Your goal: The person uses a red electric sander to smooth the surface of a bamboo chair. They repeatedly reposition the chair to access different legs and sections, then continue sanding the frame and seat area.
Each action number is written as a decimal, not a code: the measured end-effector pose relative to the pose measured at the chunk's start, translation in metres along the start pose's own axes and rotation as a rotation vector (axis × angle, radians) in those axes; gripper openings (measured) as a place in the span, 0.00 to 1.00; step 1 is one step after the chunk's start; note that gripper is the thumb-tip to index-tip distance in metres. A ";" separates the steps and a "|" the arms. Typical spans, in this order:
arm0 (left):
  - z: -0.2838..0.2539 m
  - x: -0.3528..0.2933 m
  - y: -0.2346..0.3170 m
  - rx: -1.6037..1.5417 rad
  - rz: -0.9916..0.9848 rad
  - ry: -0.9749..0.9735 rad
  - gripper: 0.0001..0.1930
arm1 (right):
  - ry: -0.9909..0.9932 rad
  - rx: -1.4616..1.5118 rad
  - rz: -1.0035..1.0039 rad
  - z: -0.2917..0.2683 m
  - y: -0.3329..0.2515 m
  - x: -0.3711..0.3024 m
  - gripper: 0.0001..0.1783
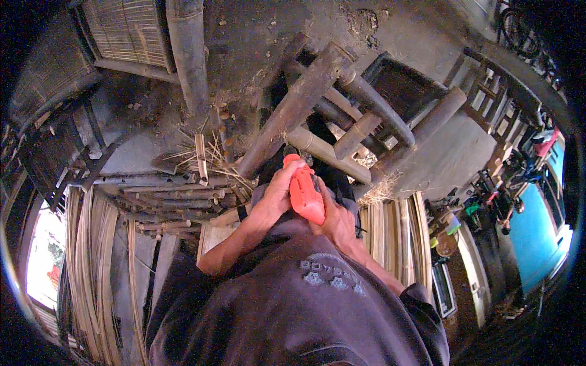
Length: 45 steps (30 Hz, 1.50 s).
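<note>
An orange-red power drill (307, 200) is held in front of my body by both hands. My left hand (278, 191) wraps round its left side near the front end. My right hand (334, 219) closes round the right rear side, where the grip is mostly hidden. The drill's dark front end points away from me, close to a bamboo crosspiece (329, 154) of a bamboo frame. Whether the tip touches the bamboo, I cannot tell. A thick dark bamboo pole (296, 110) of that frame slants up to the right, just beyond my hands.
Cut bamboo poles (174, 196) lie stacked at left, by long split strips (91, 262). More pale strips (400, 241) stand at right. A bamboo panel (125, 30) is at far left. Straw-like shavings (381, 189) litter the ground. A blue surface (532, 238) is at far right.
</note>
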<state>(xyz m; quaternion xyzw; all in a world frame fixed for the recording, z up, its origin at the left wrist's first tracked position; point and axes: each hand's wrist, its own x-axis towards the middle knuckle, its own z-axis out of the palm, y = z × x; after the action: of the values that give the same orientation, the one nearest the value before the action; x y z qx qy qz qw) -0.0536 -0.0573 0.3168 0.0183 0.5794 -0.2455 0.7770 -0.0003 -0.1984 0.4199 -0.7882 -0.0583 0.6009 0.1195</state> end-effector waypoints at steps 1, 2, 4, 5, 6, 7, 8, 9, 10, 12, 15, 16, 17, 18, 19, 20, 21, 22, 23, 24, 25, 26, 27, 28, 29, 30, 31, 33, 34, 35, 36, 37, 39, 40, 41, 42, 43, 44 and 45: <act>-0.001 0.002 -0.002 0.000 0.012 0.002 0.16 | -0.005 -0.012 0.014 -0.005 -0.004 0.002 0.53; 0.002 0.001 -0.001 -0.004 0.025 0.007 0.16 | -0.015 -0.025 0.025 -0.008 -0.007 0.002 0.51; 0.008 -0.003 0.001 -0.001 0.038 0.013 0.16 | 0.023 -0.029 -0.021 -0.003 -0.001 0.003 0.51; 0.010 -0.005 0.003 0.006 0.036 0.015 0.16 | 0.041 -0.030 -0.042 -0.001 0.001 0.002 0.51; 0.011 -0.007 0.004 0.013 0.034 0.017 0.16 | 0.031 -0.016 -0.019 -0.001 0.000 0.002 0.51; 0.009 -0.005 0.003 0.009 0.036 0.017 0.16 | 0.021 -0.002 0.005 -0.001 -0.001 0.002 0.51; 0.007 -0.002 0.002 0.004 0.036 0.014 0.16 | 0.011 0.010 0.031 0.000 -0.003 0.002 0.51; 0.005 0.000 0.001 -0.001 0.036 0.012 0.16 | 0.007 -0.003 0.026 -0.001 -0.004 0.002 0.52; 0.002 0.002 0.001 0.003 0.033 0.005 0.16 | 0.004 -0.016 0.020 -0.002 -0.007 0.003 0.54; 0.004 -0.002 0.006 0.012 0.031 -0.003 0.16 | 0.011 -0.020 0.005 -0.002 -0.008 0.003 0.54; 0.000 -0.001 0.005 0.039 0.043 0.002 0.16 | 0.027 -0.006 0.016 0.001 -0.010 0.004 0.49; -0.002 0.002 0.005 0.032 0.040 0.003 0.16 | 0.016 -0.008 0.040 0.000 -0.013 0.008 0.49; -0.002 0.007 0.008 0.021 0.040 0.002 0.16 | 0.003 -0.014 0.061 -0.002 -0.016 0.011 0.49; -0.001 0.011 0.010 0.010 0.041 0.001 0.16 | 0.014 -0.016 0.063 -0.003 -0.018 0.013 0.49; -0.002 0.014 0.011 0.017 0.045 0.002 0.16 | 0.025 -0.017 0.065 -0.004 -0.020 0.015 0.48; 0.002 0.011 0.015 0.022 0.050 0.006 0.16 | 0.032 -0.018 0.067 -0.004 -0.021 0.016 0.48; 0.004 0.009 0.018 0.028 0.054 0.010 0.16 | 0.050 -0.006 0.043 -0.003 -0.020 0.018 0.48; 0.002 0.013 0.018 0.014 0.055 -0.013 0.15 | 0.069 0.007 0.020 -0.002 -0.019 0.021 0.48; 0.000 0.016 0.019 0.005 0.056 -0.040 0.15 | 0.093 0.023 -0.004 0.000 -0.019 0.022 0.48; -0.002 0.019 0.019 -0.002 0.057 -0.066 0.15 | 0.088 0.019 0.003 0.002 -0.019 0.022 0.48; -0.005 0.018 0.016 -0.008 0.073 -0.049 0.14 | 0.083 0.016 0.009 0.003 -0.018 0.021 0.48; -0.004 0.016 0.016 -0.011 0.090 -0.037 0.14 | 0.084 0.012 0.015 0.005 -0.018 0.021 0.48; -0.002 0.013 0.016 -0.013 0.106 -0.024 0.14 | 0.069 0.010 0.026 0.005 -0.020 0.021 0.48; -0.001 0.011 0.017 0.013 0.104 -0.022 0.14 | 0.054 0.009 0.038 0.003 -0.023 0.019 0.48; -0.002 0.009 0.017 0.040 0.101 -0.020 0.14 | 0.040 0.008 0.050 0.002 -0.026 0.015 0.49; -0.003 0.007 0.018 0.068 0.098 -0.018 0.14 | 0.028 0.002 0.058 0.000 -0.029 0.012 0.49; -0.004 0.005 0.017 0.062 0.096 -0.035 0.14 | 0.017 -0.004 0.065 -0.001 -0.031 0.008 0.50; -0.006 -0.001 0.013 0.043 0.088 -0.071 0.14 | 0.014 -0.011 0.067 -0.001 -0.032 0.000 0.50; -0.007 -0.005 0.011 0.060 0.077 -0.076 0.15 | 0.024 -0.008 0.060 0.000 -0.032 -0.005 0.51; -0.003 -0.011 0.011 0.078 0.069 -0.079 0.15 | 0.033 -0.003 0.049 -0.001 -0.031 -0.008 0.51; 0.000 -0.018 0.010 0.097 0.061 -0.082 0.15 | 0.037 0.032 0.053 -0.002 -0.031 -0.017 0.51; 0.004 -0.024 0.007 0.124 0.043 -0.104 0.16 | 0.042 0.068 0.058 -0.004 -0.029 -0.031 0.52; 0.013 -0.042 -0.006 0.157 0.003 -0.140 0.18 | 0.106 0.138 0.033 0.000 -0.021 -0.056 0.51; 0.013 -0.042 -0.010 0.209 -0.008 -0.207 0.20 | 0.175 0.182 0.004 0.003 -0.015 -0.066 0.49; 0.018 -0.041 -0.013 0.233 -0.026 -0.216 0.21 | 0.265 0.221 -0.032 0.003 -0.011 -0.072 0.48; 0.024 -0.037 -0.015 0.268 -0.044 -0.230 0.21 | 0.194 0.257 0.134 0.004 -0.004 -0.075 0.48; 0.030 -0.033 -0.017 0.304 -0.063 -0.242 0.22 | 0.328 0.278 0.094 0.009 0.006 -0.077 0.48; 0.033 -0.032 -0.012 0.414 -0.044 -0.258 0.23 | 0.451 0.296 0.062 0.019 0.019 -0.083 0.48; 0.030 -0.026 -0.010 0.531 0.002 -0.277 0.23 | 0.574 0.315 0.021 0.023 0.028 -0.088 0.48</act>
<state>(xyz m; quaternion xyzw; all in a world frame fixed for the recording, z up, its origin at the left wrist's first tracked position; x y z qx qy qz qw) -0.0361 -0.0660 0.3531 0.1878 0.3833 -0.3879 0.8169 -0.0478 -0.2437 0.4888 -0.8979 0.0794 0.3568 0.2452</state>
